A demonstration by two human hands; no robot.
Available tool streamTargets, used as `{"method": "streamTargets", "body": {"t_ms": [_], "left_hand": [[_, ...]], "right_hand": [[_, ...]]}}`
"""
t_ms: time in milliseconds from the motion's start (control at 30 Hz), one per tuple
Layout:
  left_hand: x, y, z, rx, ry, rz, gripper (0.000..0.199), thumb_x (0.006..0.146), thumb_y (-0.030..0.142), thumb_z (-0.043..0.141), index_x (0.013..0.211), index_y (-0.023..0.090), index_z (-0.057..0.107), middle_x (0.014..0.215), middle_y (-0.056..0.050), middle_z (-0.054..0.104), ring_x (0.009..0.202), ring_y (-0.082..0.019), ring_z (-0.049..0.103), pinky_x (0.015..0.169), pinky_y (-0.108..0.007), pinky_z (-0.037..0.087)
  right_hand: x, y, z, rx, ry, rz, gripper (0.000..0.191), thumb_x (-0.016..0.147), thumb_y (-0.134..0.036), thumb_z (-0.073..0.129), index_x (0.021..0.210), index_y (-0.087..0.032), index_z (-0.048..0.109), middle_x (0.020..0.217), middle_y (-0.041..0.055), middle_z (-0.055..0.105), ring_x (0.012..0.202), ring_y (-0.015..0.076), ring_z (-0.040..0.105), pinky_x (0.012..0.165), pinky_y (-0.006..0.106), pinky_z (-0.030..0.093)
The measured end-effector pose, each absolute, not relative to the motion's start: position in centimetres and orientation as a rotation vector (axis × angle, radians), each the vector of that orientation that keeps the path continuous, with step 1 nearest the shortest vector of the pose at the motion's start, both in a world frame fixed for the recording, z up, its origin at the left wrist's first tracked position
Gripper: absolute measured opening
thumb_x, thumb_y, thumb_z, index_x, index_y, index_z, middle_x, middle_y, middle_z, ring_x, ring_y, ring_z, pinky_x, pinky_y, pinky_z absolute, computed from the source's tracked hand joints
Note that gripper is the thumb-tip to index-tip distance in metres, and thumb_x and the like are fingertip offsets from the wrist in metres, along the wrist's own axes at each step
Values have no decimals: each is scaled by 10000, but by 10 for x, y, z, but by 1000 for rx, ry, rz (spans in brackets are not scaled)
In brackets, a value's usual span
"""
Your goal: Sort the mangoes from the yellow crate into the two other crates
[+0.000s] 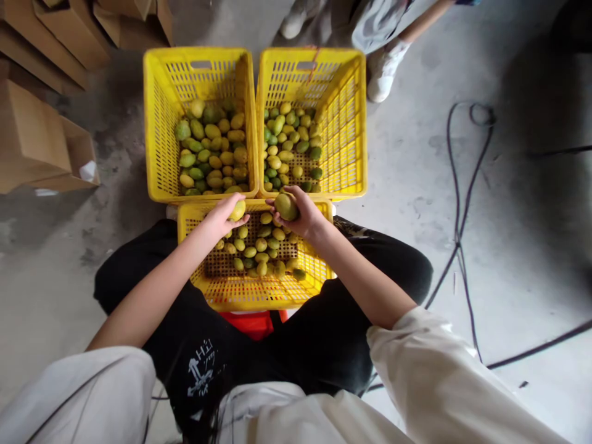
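My left hand (226, 214) is closed around a yellow, lemon-like fruit (238, 210). Opposite it, my right hand (303, 214) grips a rounder, olive-green fruit (286, 206). Both hands are above the near yellow crate (259, 301), at its far rim. Inside that crate several yellow-green oval fruits (261, 257) lie loose on the slotted bottom. Beyond my hands, the far left crate (160, 123) and the far right crate (345, 123) stand side by side, each holding many similar fruits in green and yellow. My forearms hide part of the near crate.
Open cardboard boxes (34, 132) stand on the left. Another person's white shoe (383, 77) is beside the far right crate. A black cable (457, 240) loops over the concrete floor on the right. Something red (252, 324) shows beneath the near crate, between my legs.
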State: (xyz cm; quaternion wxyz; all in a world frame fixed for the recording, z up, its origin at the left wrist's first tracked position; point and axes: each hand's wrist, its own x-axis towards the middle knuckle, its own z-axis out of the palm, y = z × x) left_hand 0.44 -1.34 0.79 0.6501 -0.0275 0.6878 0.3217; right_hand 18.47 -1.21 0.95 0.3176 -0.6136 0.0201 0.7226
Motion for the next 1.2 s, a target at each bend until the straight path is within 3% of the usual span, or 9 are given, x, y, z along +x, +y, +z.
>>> {"method": "streamTargets", "body": {"t_ms": [267, 333, 433, 567, 700, 800, 900, 1033, 1200], "left_hand": [[5, -11, 7, -229, 1453, 717, 340, 1233, 206, 474, 993, 196, 715, 723, -55, 701, 586, -154, 637, 515, -171, 501], [5, -10, 8, -188, 1463, 692, 357, 1257, 284, 525, 969, 197, 717, 692, -49, 691, 544, -143, 612, 474, -160, 427], [6, -11, 9, -82, 1472, 716, 267, 1139, 282, 850, 920, 206, 717, 700, -21, 706, 541, -126, 622, 501, -172, 426], [8, -15, 9, 70, 1467, 800, 350, 989, 44, 954, 880, 201, 660, 765, 9, 739, 647, -103, 682, 679, -203, 553], [7, -15, 8, 61, 1502, 900, 436, 953, 5, 948, 874, 220, 577, 802, 56, 712, 763, -108, 709, 806, -231, 616], [6, -13, 4, 22, 1550, 881, 332, 1072, 109, 858, 864, 215, 623, 784, 52, 664, 739, -108, 655, 803, -231, 613], [5, -12, 0, -34, 1543, 819, 260, 1188, 288, 754, 938, 226, 717, 805, -9, 710, 744, -153, 679, 762, -255, 613], [3, -11, -7, -92, 1516, 811, 337, 1244, 500, 658, 1051, 242, 756, 837, -55, 771, 759, -197, 747, 690, -262, 608], [0, -10, -9, -77, 1502, 830, 392, 1082, 547, 943, 969, 240, 728, 739, -16, 717, 642, -161, 702, 546, -188, 473]], "right_hand": [[182, -15, 2, -1597, -141, 1834, 257, 957, -187, 912, 961, -261, 667, 774, -41, 691, 615, 115, 629, 552, 172, 589], [185, -13, 1, -1619, -67, 1848, 174, 1071, -249, 809, 968, -260, 670, 739, -26, 675, 606, 127, 625, 536, 173, 568], [189, -9, 0, -1634, 41, 1899, 199, 1185, -316, 648, 1000, -257, 690, 689, -5, 661, 587, 148, 611, 490, 174, 508], [188, -10, -5, -1605, -91, 1875, 250, 1110, -468, 861, 1062, -278, 706, 695, -25, 669, 599, 164, 626, 493, 204, 504], [183, -14, -8, -1587, -145, 1812, 248, 1042, -315, 945, 1005, -276, 702, 751, -40, 695, 643, 142, 649, 566, 199, 555], [183, -12, -4, -1570, -28, 1834, 201, 1155, -308, 781, 981, -260, 691, 755, -18, 690, 639, 142, 641, 551, 183, 542], [183, -9, 2, -1549, 126, 1868, 362, 1272, -380, 515, 981, -243, 681, 721, 5, 648, 603, 141, 609, 503, 161, 486], [185, -7, 6, -1528, 160, 1885, 446, 1279, -327, 356, 985, -226, 676, 724, 10, 625, 549, 125, 541, 455, 150, 419], [188, -9, 1, -1483, 33, 1954, 479, 1277, -512, 480, 931, -240, 669, 774, 40, 683, 568, 136, 536, 450, 179, 417]]}}
